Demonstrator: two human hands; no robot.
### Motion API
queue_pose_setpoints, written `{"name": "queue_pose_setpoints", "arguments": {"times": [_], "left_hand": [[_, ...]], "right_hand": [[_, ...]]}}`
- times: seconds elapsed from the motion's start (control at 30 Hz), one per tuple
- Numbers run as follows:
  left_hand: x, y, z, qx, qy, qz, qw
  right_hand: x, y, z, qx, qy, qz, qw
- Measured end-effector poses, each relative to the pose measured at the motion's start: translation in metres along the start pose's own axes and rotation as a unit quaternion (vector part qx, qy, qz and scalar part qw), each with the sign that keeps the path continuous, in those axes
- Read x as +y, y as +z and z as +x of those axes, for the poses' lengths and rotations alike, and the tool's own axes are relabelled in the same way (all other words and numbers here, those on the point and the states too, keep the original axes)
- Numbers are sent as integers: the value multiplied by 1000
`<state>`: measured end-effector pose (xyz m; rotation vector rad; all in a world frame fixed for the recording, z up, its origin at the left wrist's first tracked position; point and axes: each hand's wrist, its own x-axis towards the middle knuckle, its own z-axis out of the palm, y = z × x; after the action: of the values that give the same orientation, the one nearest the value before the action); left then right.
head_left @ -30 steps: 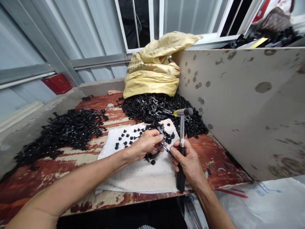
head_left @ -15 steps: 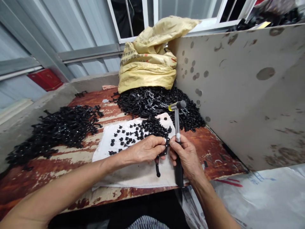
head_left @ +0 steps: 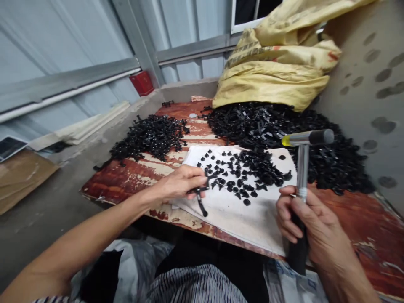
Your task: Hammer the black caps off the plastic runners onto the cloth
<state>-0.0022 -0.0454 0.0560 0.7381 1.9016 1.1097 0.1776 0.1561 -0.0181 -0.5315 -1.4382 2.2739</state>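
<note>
My hands have separated: left hand (head_left: 181,183) pinches a black plastic strip (head_left: 201,206) over the white cloth (head_left: 240,223), right hand (head_left: 307,223) stays clenched on the hammer (head_left: 302,166), clear of the strip.

Cloth (head_left: 252,223) on bench (head_left: 135,176), parts (head_left: 268,126) heaped behind — sack (head_left: 271,84) beyond

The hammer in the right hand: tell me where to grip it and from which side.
Best take the black handle of the hammer low, from the right, as the right hand does: the handle is the thick lower part, and the slim metal shaft and crosswise head stand clear above.
</note>
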Motion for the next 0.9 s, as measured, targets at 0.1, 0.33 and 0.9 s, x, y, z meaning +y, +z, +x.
{"name": "queue_pose_setpoints", "arguments": {"times": [0.1,0.33,0.9], "left_hand": [[-25,-27,-17,35,-31,-37,998],[-54,-37,-10,-15,-54,-85,995],[-53,-37,-4,-38,-94,-148,984]], "right_hand": [[-5,5,-6,-28,61,-38,997],[-21,21,-26,-43,60,-311,948],[-5,16,-29,-1,-7,-557,830]]}}
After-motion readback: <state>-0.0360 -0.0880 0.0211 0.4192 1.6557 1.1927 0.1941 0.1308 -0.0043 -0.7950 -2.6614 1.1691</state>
